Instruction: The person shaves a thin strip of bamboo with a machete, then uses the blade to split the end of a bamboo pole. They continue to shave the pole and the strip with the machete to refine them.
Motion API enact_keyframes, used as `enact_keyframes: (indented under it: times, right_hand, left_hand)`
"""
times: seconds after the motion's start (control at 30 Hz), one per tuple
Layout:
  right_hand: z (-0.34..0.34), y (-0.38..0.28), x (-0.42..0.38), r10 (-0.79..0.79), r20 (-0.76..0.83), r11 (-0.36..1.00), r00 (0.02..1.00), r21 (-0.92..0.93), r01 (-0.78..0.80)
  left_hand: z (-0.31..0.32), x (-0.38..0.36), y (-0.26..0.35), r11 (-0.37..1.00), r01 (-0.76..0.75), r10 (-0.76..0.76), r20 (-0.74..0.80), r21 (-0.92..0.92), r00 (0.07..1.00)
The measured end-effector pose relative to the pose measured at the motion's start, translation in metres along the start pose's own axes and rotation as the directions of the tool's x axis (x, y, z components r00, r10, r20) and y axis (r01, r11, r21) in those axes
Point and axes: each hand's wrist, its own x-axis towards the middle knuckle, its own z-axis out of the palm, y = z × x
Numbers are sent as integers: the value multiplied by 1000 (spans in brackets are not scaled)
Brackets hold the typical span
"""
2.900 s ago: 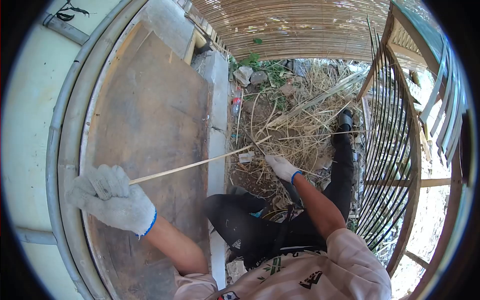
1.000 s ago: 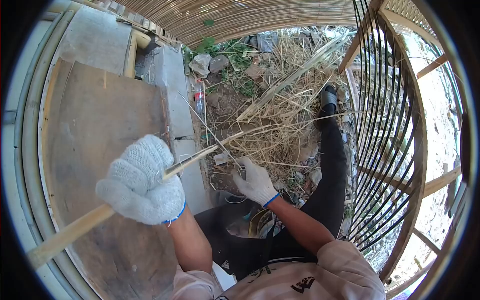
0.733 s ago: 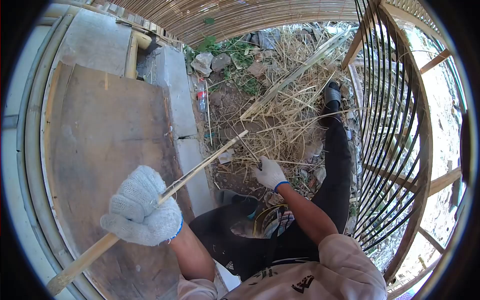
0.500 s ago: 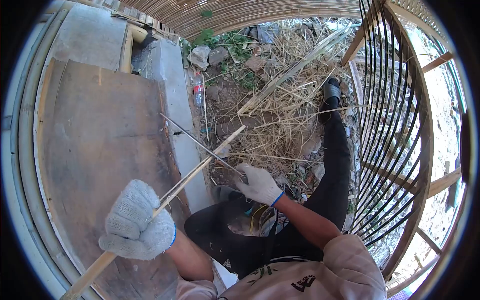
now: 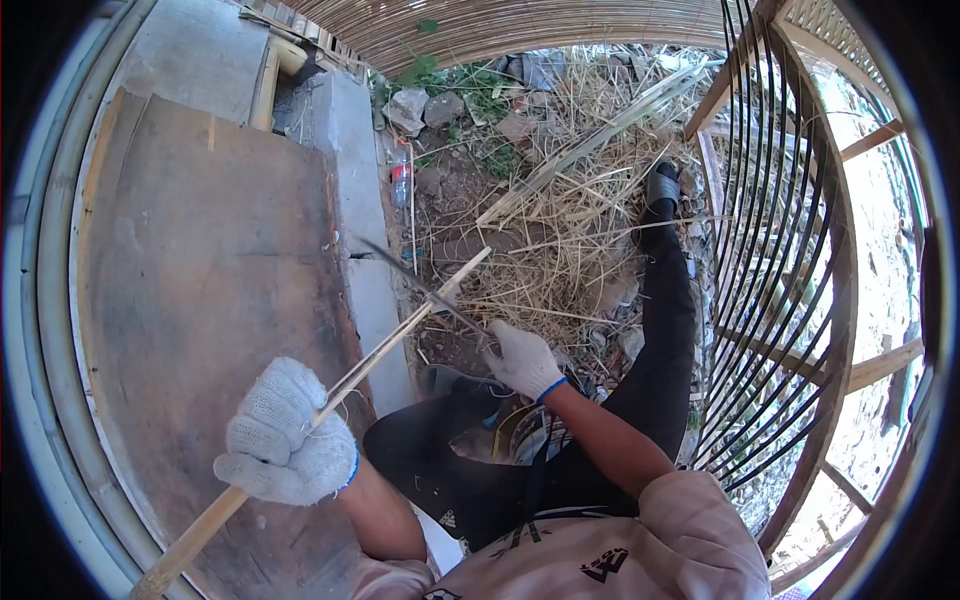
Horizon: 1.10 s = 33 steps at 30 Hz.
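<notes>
Head view, and the left hand, gloved, is closed firmly round a stick, thick end jutting out to the lower left, split thin end angled up past the concrete ledge and over the dirt! Across that split end sits a long thin blade, its near end in the curled fingers of the gloved right hand; it's blurred, so whether blade meets stick is hard to say. Beyond, straw covers the ground, and a bottle lies just beside the ledge

L grip wht, blu-edged; stick lt tan; trousers blk.
</notes>
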Motion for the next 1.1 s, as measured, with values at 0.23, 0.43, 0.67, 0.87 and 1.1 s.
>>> enact_keyframes:
  times: [0.23, 0.43, 0.67, 0.87, 1.1]
  right_hand:
    - [-29, -28, -12, 32, 15, 999, 999, -28, -31]
    - [-5, 16, 9, 40, 39, 999, 998, -7, -40]
    - [-27, -30, -5, 36, 133, 997, 990, -75, -27]
    - [2, 38, 24, 121, 80, 981, 990, -165, -106]
    - [-15, -1, 12, 136, 77, 977, 988, -175, -121]
  left_hand:
    - [-2, -4, 0, 999, 8, -7, -26, 36, 1000]
    - [2, -4, 2, 998, 8, -8, 2, 58, 1000]
    - [-13, -6, 6, 1000, 28, -28, -46, -7, 999]
    - [-12, -6, 5, 997, 26, -23, -40, 73, 999]
    - [-16, -11, 7, 997, 19, -15, -63, 76, 998]
